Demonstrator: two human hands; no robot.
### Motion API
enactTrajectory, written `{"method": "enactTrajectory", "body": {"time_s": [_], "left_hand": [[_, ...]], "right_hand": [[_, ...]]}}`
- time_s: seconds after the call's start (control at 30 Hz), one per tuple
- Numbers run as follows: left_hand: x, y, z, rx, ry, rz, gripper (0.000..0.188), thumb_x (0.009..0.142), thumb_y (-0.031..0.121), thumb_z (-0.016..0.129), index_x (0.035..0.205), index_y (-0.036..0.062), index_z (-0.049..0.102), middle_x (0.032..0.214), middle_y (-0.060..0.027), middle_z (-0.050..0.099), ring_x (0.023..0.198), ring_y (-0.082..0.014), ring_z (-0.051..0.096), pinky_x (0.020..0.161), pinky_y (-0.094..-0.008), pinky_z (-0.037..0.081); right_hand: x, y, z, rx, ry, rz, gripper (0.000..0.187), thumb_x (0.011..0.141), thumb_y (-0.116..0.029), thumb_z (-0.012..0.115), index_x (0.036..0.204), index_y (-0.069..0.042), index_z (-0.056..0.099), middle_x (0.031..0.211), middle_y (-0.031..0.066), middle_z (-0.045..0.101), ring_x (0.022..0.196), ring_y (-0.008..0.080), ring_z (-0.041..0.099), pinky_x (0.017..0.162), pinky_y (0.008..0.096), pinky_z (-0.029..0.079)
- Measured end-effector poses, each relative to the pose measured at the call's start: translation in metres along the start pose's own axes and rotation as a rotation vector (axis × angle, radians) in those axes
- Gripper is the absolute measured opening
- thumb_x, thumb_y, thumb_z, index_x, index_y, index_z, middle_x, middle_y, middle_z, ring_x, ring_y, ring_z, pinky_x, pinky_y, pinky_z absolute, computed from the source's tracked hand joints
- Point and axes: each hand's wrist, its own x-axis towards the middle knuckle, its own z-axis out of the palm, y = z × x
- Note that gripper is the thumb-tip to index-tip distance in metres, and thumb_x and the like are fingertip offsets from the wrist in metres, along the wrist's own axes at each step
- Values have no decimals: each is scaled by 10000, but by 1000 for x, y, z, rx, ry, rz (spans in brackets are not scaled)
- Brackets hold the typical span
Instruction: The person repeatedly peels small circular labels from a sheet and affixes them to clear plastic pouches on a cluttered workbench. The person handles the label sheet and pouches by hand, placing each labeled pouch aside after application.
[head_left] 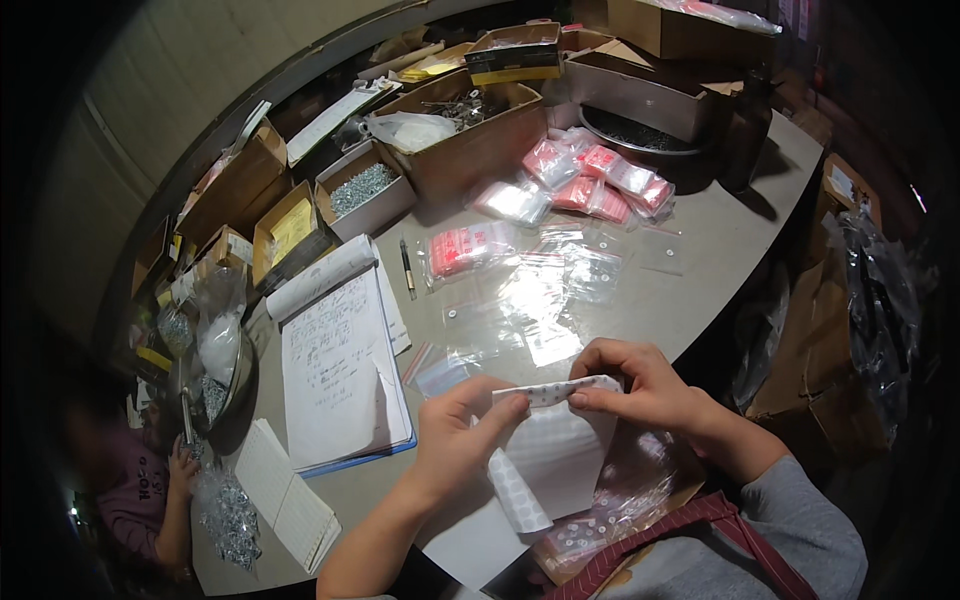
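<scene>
A white sheet of round stickers (555, 455) is stretched between my two hands, its top edge folded over and its lower left part curled. My left hand (455, 435) pinches the fold's left end between thumb and fingers. At the right end, my right hand (635, 385) has thumb and fingertips closed on the same fold. Just beyond lie flat clear zip bags (590, 270), some bearing a small round white mark. Below the sheet, near my lap, is a plastic bag (640, 480) with small round white pieces. A white paper (470, 545) lies partly beneath the sheet.
Left of my hands lie a clipboard of handwritten pages (330, 360), a pen (407, 268) and a notebook (290, 495). Packs of red-and-clear bags (600, 180) are piled farther back. Boxes of metal parts (365, 190) line the far edge. At left, another person's hand (183, 465) touches a scoop.
</scene>
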Motion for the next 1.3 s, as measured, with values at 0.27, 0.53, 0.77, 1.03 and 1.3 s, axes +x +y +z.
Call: {"method": "enactTrajectory", "body": {"time_s": [0.27, 0.53, 0.77, 1.03, 1.3], "left_hand": [[0, -6, 1, 88, 3, 2, 183, 987, 164, 719, 1018, -16, 716, 831, -25, 714, 705, -52, 600, 614, -220, 462], [0, -9, 2, 114, -32, 13, 164, 981, 153, 720, 1005, -10, 713, 819, -16, 709, 699, -53, 593, 616, -217, 455], [1, -11, 5, 70, -21, 31, 175, 961, 148, 725, 984, -24, 733, 726, -19, 692, 635, -48, 586, 574, -227, 446], [3, -17, 3, 52, -27, 14, 191, 953, 157, 738, 1002, -28, 735, 696, -17, 681, 621, -47, 580, 552, -228, 434], [2, -15, 3, 20, -25, -1, 192, 955, 163, 736, 1000, -24, 727, 686, -9, 666, 615, -45, 567, 545, -227, 422]], "right_hand": [[5, -15, -2, -658, 90, -520, 282, 771, -93, 727, 1037, -30, 657, 986, 153, 619, 953, 364, 596, 844, 435, 490], [9, 0, -8, -459, -33, -361, 271, 790, -158, 693, 1035, -42, 673, 1048, 156, 634, 994, 374, 601, 895, 445, 489], [42, 18, -102, -626, 387, -264, 174, 953, -161, 647, 993, 7, 643, 930, 121, 672, 915, 237, 654, 828, 352, 504], [57, 48, -159, -1146, 256, -462, 182, 792, -72, 719, 924, -12, 607, 901, 145, 608, 898, 338, 606, 820, 425, 502], [51, 49, -156, -1175, 142, -432, 195, 788, -87, 748, 937, -25, 639, 971, 112, 636, 952, 322, 612, 865, 421, 502]]}}
